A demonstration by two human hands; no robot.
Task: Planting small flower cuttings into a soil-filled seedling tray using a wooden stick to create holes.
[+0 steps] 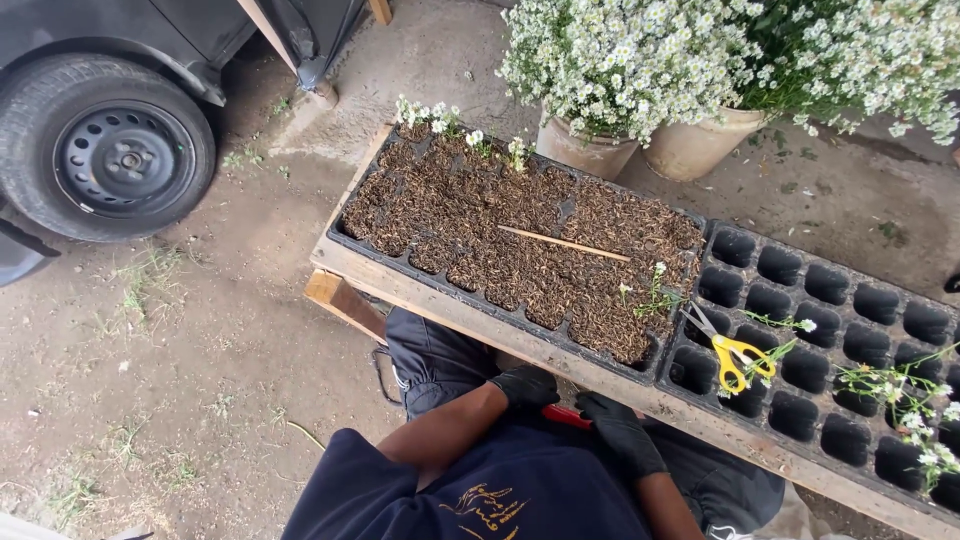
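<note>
We see the filled tray [520, 235] left of the empty tray [840, 320], a stick [563, 243] on the filling, scissors [732, 352] on the empty cells, pots [640, 150] behind.

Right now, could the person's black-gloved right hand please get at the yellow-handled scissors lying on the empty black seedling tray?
Probably yes: the right hand sits below the bench edge, nothing lies between it and the scissors, though it touches a red object.

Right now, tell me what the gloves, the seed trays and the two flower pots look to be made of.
Gloves, left hand and right hand: thin black rubber, probably nitrile; snug, matte. Seed trays: thin black moulded plastic, slight sheen. Flower pots: pale, matte, likely clay or concrete.
</note>
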